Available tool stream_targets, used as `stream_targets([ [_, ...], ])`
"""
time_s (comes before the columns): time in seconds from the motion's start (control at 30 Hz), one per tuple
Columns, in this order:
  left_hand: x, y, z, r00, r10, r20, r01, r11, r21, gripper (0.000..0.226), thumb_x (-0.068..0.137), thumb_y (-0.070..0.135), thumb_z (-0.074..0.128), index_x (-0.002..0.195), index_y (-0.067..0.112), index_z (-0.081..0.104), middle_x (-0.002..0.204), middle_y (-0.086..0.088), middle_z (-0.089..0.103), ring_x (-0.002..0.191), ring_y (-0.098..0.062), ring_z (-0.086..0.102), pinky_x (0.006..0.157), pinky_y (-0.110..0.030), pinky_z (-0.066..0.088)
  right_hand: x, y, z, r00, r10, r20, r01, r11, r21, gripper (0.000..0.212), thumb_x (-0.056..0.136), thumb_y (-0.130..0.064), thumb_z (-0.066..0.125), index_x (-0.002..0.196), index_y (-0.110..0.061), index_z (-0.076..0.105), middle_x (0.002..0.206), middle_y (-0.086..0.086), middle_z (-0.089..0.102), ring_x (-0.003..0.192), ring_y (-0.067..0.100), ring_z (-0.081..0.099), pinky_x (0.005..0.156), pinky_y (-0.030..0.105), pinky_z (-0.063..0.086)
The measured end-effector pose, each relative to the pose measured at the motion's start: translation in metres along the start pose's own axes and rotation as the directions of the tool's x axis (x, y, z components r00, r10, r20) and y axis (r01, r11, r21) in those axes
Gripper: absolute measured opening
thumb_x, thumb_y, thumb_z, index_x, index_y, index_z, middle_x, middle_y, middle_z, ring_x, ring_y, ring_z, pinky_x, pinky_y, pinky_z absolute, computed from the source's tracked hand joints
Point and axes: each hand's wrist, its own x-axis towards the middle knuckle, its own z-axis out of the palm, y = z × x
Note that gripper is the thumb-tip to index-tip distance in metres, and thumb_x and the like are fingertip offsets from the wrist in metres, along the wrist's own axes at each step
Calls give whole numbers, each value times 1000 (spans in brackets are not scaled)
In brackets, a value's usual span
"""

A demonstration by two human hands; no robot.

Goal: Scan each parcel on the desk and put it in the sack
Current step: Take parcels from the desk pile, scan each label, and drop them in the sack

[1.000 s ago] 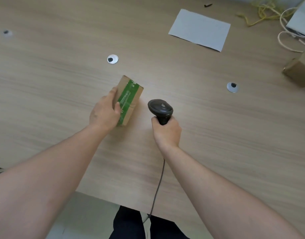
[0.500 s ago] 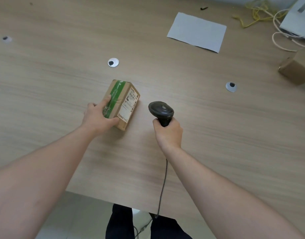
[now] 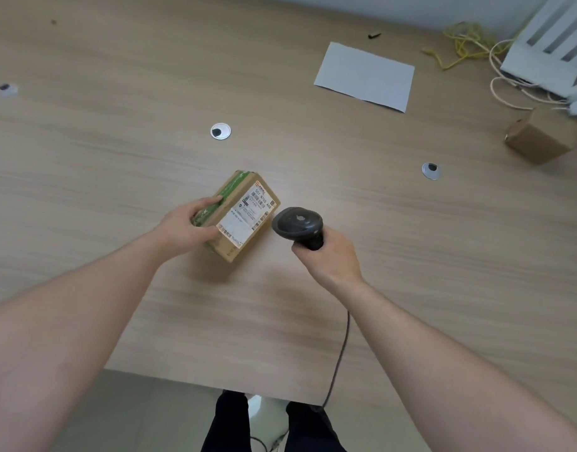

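Observation:
A small cardboard parcel with green tape and a white shipping label facing up lies tilted at the desk's middle. My left hand grips its left side, fingers over the green tape, thumb on the near edge. My right hand holds the handle of a black barcode scanner, whose head sits just right of the parcel's label. The scanner's cable runs down off the desk's front edge. A second brown parcel stands at the far right. No sack is in view.
A white sheet of paper lies at the back. Round cable grommets dot the wooden desk. Yellow and white cords and a white device fill the back right corner.
My left hand has rolled the parcel so the white label now faces up instead of the green-taped side. The scanner in my right hand stayed beside it.

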Motion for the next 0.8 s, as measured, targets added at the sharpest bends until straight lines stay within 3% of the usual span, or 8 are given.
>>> stream_targets([
  [0.17, 8, -3, -16, 998, 5, 60, -6, 1000, 25, 66, 76, 17, 80, 125, 55, 58, 116, 5, 69, 96, -6, 68, 74, -20, 49, -3, 6, -6, 999, -36, 19, 38, 997, -74, 23, 79, -34, 72, 65, -28, 54, 59, -9, 55, 61, 13, 52, 59, 34, 46],
  [0.3, 12, -8, -17, 998, 9, 69, -10, 1000, 23, 69, 85, 2, 76, 131, 50, 56, 111, 8, 67, 83, 4, 69, 69, -12, 49, -7, 7, -7, 997, -73, 18, 74, 992, -101, 17, 78, -33, 71, 70, -23, 59, 63, -6, 59, 63, 17, 55, 62, 37, 51],
  [0.37, 13, -10, -15, 998, 17, 67, -18, 1000, 21, 71, 85, -1, 75, 132, 49, 56, 111, 10, 66, 89, 1, 67, 69, -11, 48, -10, 7, -7, 996, -85, 12, 86, 990, -111, 16, 78, -33, 70, 72, -22, 61, 65, -5, 61, 65, 17, 57, 63, 38, 52],
  [0.5, 12, -11, -15, 998, 19, 65, -20, 999, 24, 73, 85, 1, 76, 136, 48, 56, 114, 9, 66, 94, -1, 66, 68, -10, 47, -16, 8, -7, 995, -94, 11, 95, 991, -91, 22, 77, -29, 69, 63, -30, 51, 54, -11, 48, 55, 13, 42, 57, 34, 43],
  [0.6, 10, -10, -14, 998, 15, 67, -16, 1000, 20, 75, 83, 4, 78, 139, 48, 56, 119, 2, 66, 99, -5, 66, 74, -17, 48, -19, 7, -10, 997, -80, -1, 79, 993, -87, 26, 78, -28, 69, 61, -33, 51, 52, -14, 47, 54, 11, 39, 57, 33, 40],
  [0.7, 7, -9, -9, 998, -7, 68, 6, 1000, 2, 74, 80, 13, 83, 136, 52, 53, 124, -5, 61, 114, -19, 63, 83, -28, 51, -21, 5, -10, 996, -50, -72, 48, 998, -38, 28, 80, -28, 72, 63, -24, 50, 53, -12, 48, 55, 10, 44, 57, 33, 41],
  [0.8, 4, -6, 0, 998, -22, 59, 21, 999, 31, 77, 75, 28, 81, 142, 50, 49, 134, -7, 56, 129, -20, 53, 92, -37, 52, -22, -1, -3, 987, 65, -148, -50, 994, 101, 25, 80, -28, 72, 66, -20, 54, 54, -10, 51, 55, 13, 48, 55, 31, 41],
])
